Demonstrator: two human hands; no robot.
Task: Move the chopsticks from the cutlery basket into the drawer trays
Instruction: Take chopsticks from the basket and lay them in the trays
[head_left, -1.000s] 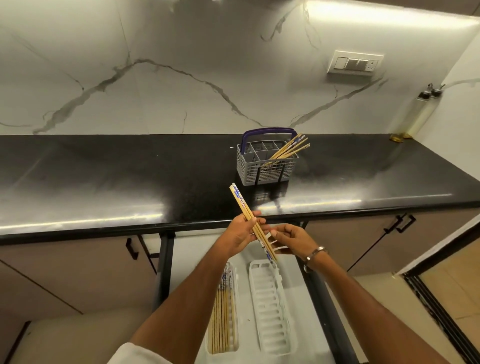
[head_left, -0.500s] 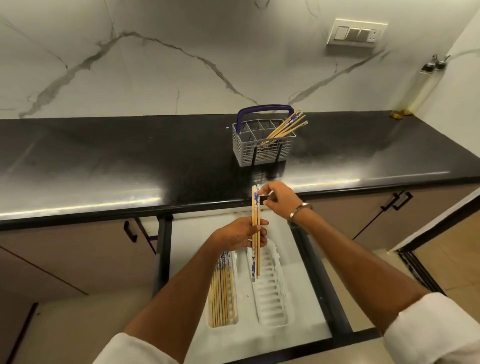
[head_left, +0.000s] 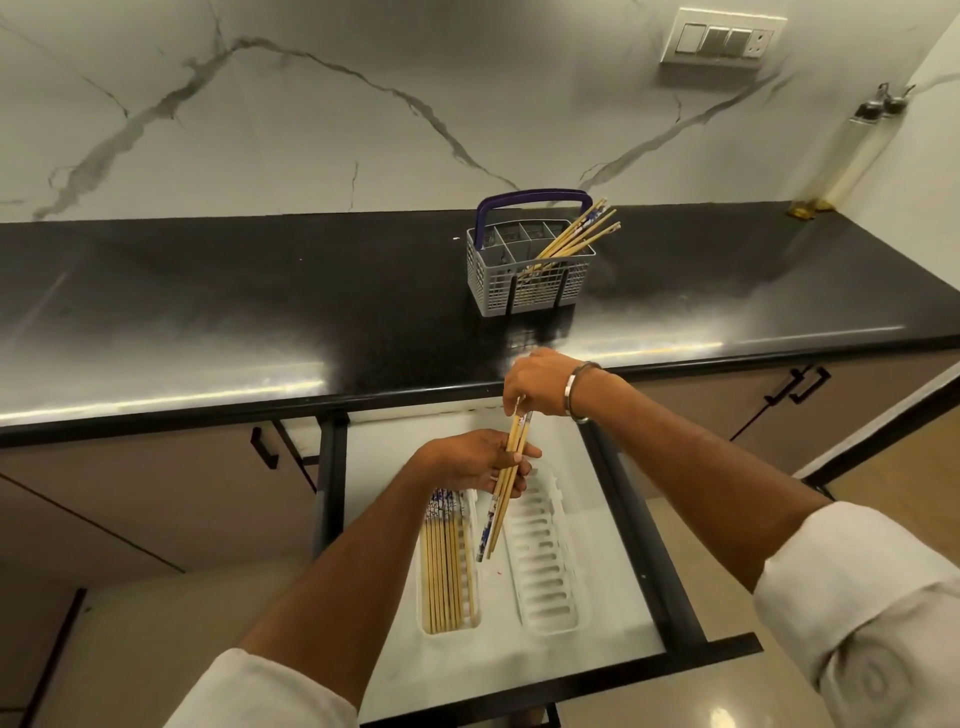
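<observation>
Chopsticks (head_left: 508, 478) in both hands hang over drawer trays (head_left: 545, 571).

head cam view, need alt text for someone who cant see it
Both hands, left hand and right hand, hold a bundle of chopsticks over an open drawer, above a left tray lined with chopsticks and an empty right tray. More chopsticks lean in a grey cutlery basket on the black counter.
</observation>
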